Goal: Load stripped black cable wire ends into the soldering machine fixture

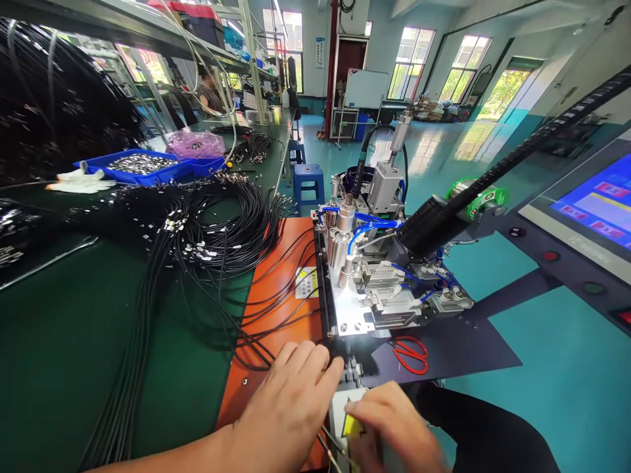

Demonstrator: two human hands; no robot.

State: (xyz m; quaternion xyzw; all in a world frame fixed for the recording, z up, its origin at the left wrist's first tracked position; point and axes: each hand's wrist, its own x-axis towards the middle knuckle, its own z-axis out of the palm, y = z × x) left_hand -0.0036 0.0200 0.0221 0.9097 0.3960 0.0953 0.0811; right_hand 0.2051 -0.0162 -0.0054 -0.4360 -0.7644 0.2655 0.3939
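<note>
My left hand (pixel 296 387) is closed over black cables (pixel 254 345) at the front of the bench machine (pixel 355 289). The cables come in from the left, and stripped-looking ends show below the palm. Beside it, my right hand (pixel 394 420) is bent at a white block (pixel 340 407) with a yellow label (pixel 351 427). Motion smears its lower fingers, so whatever they may hold cannot be made out. The machine carries metal cylinders and blue air tubes over an orange base plate (pixel 290 249).
Coiled black cables (pixel 236 223) cover the green table (pixel 192 387). A blue tray (pixel 148 172) of small metal parts and white gloves (pixel 81 180) lie further back. Red-handled scissors (pixel 411 355) rest right of my hands. A control screen (pixel 601 203) stands at right; a person (pixel 211 95) sits far left.
</note>
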